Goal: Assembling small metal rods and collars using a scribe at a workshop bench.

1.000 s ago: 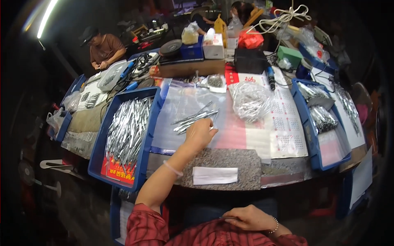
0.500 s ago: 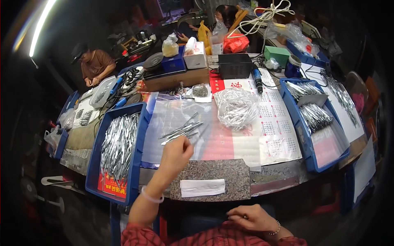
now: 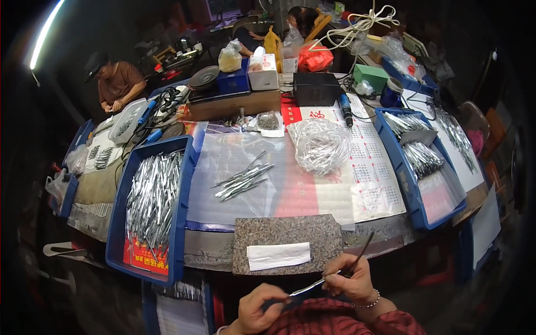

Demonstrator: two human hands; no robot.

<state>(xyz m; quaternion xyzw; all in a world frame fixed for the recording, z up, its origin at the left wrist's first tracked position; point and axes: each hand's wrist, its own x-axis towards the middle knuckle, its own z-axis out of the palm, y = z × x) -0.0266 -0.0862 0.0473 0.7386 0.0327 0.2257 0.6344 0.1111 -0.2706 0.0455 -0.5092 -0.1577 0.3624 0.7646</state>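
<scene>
A slim silver metal strip (image 3: 308, 288) stretches between my two hands, low in front of my body. My left hand (image 3: 259, 308) is closed at its left end, fingertips slightly blurred. Closed on the strip's other end is my right hand (image 3: 353, 279). A thin dark rod (image 3: 364, 248) also sticks up out of that hand; its kind I cannot make out. Just beyond the hands, a folded white paper (image 3: 278, 256) lies on a speckled stone slab (image 3: 287, 228). Farther off, a small pile of similar silver strips (image 3: 244, 181) rests on plastic sheeting.
A blue tray (image 3: 181, 245) heaped with silver strips stands at the left; another blue tray (image 3: 416, 192) with bundled strips is at the right. A clear bag of strips (image 3: 319, 148), a black box (image 3: 317, 89) and a blue pen-shaped tool (image 3: 345, 110) lie behind. A co-worker (image 3: 120, 84) sits far left.
My left hand has come back from the strip pile to my body with a strip. My right hand has risen and grips the strip, the dark rod now showing.
</scene>
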